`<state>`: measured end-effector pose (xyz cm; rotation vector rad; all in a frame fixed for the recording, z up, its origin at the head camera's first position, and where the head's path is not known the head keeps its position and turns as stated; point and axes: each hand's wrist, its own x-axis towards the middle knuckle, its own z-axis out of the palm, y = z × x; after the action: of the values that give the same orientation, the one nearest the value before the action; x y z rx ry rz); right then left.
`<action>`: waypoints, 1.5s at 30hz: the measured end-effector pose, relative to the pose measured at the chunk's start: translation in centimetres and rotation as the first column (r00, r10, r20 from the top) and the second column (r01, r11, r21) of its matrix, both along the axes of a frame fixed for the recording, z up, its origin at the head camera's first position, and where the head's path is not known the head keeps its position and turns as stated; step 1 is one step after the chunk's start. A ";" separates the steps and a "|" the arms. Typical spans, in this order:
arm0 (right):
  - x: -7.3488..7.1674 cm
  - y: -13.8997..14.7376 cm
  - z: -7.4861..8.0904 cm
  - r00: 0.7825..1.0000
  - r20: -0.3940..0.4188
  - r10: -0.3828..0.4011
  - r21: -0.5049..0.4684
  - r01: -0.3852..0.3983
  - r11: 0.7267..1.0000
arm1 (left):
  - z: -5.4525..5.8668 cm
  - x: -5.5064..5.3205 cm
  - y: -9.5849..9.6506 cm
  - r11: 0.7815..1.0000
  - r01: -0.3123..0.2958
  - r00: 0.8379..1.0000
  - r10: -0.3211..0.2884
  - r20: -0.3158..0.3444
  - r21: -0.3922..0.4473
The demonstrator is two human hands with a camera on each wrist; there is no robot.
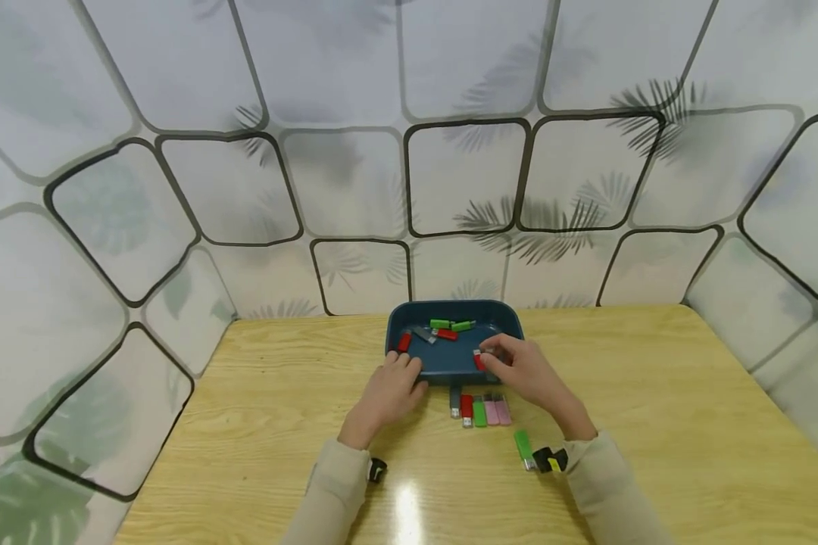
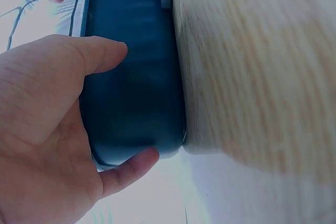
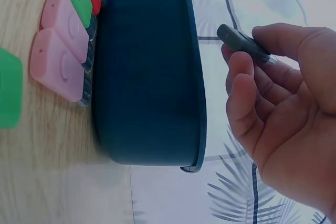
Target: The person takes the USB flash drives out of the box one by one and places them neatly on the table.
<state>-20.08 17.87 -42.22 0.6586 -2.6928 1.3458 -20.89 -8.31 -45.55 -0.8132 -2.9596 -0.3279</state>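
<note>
A dark blue tray holds several USB flash drives, among them a green one, a red one and a grey one. My left hand grips the tray's front left corner; its thumb lies outside the front wall in the left wrist view. Above the tray's right part, my right hand pinches a dark grey USB flash drive between thumb and fingers. Just beside those fingertips in the head view is another red drive, partly covered.
Along the tray's front stands a row of drives: grey, red, green and two pink ones. A separate green drive lies near my right wrist. The wooden table meets a patterned backdrop behind.
</note>
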 end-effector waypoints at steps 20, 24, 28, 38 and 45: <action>2.1 1.0 1.2 0.986 0.117 0.120 0.067 -0.129 0.989 | 0.2 0.0 -0.4 0.998 0.007 1.000 -0.006 -0.011 0.055; 2.5 0.8 1.4 0.983 0.125 0.132 0.081 -0.142 0.986 | 0.1 -0.1 -0.4 0.999 0.016 0.999 -0.014 -0.034 0.047; 2.8 0.6 1.4 0.974 0.155 0.167 0.087 -0.181 0.980 | 0.1 -0.1 -0.1 0.999 0.028 0.999 -0.026 -0.029 0.043; 3.3 0.0 0.8 0.927 0.230 0.297 0.150 -0.336 0.930 | 0.0 0.0 0.1 0.998 0.054 0.997 -0.052 -0.058 0.032; 3.5 -0.3 0.8 0.915 0.295 0.276 0.233 -0.349 0.908 | -0.1 -0.1 -0.1 0.999 0.032 0.999 -0.031 -0.038 0.041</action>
<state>-16.56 17.58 -41.37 1.0579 -3.1325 1.1832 -20.99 -8.45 -45.65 -0.8523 -2.8981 -0.3701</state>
